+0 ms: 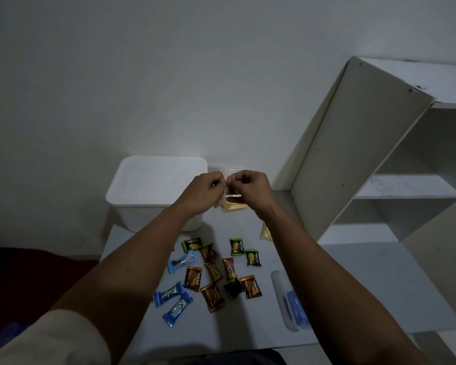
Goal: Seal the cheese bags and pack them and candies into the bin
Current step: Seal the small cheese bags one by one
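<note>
Both hands are raised over the table's far part. My left hand (204, 192) and my right hand (249, 191) pinch the top edge of a clear cheese bag (233, 205), whose yellow contents hang below my fingers. A white bin (156, 191) stands just to the left, open on top. Another cheese bag (265, 233) lies by my right forearm, partly hidden. A further clear bag (221, 168) shows behind my hands against the wall. Several wrapped candies (212, 272), green, brown and blue, are scattered on the table in front.
A clear plastic lid or container (290, 299) with something blue in it lies at the table's right, under my right forearm. White shelving (379, 167) leans at the right. The grey table's (248, 327) near edge is close to my body.
</note>
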